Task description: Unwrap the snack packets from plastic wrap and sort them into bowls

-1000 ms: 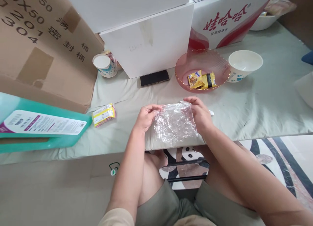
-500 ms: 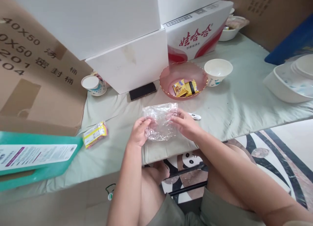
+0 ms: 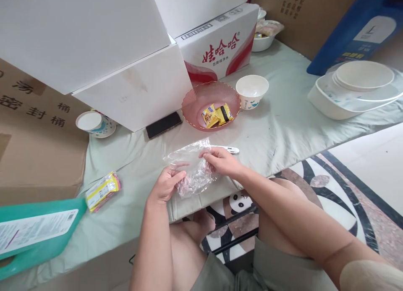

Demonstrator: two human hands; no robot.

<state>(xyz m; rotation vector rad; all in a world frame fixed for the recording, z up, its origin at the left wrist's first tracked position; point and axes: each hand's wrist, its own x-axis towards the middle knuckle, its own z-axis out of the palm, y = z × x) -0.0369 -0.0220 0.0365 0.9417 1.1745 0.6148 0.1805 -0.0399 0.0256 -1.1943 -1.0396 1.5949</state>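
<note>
A crinkled clear plastic bag (image 3: 195, 167) is stretched between my two hands over the table's front edge. My left hand (image 3: 166, 182) pinches its left side between thumb and fingers. The fingers of my right hand (image 3: 220, 158) are closed on its upper right part. Partly behind the bag and my right hand lies a white box cutter (image 3: 231, 150). Beyond it stands a pink scalloped bowl (image 3: 192, 114) with a gold rim, holding yellow snack packets (image 3: 217, 115). A yellow and pink packet (image 3: 103, 191) lies to the left of my left hand.
A black phone (image 3: 164, 125) lies left of the bowl, and a white paper bowl (image 3: 252, 91) stands right of it. White boxes (image 3: 135, 87) rise behind. A paper cup (image 3: 94, 124) and green jug (image 3: 44, 228) are at left, a white basin (image 3: 327, 100) at right.
The view has turned to the right, so things on the table appear further left. The bag is now tilted, with my right hand higher than my left; both hands still hold it.
</note>
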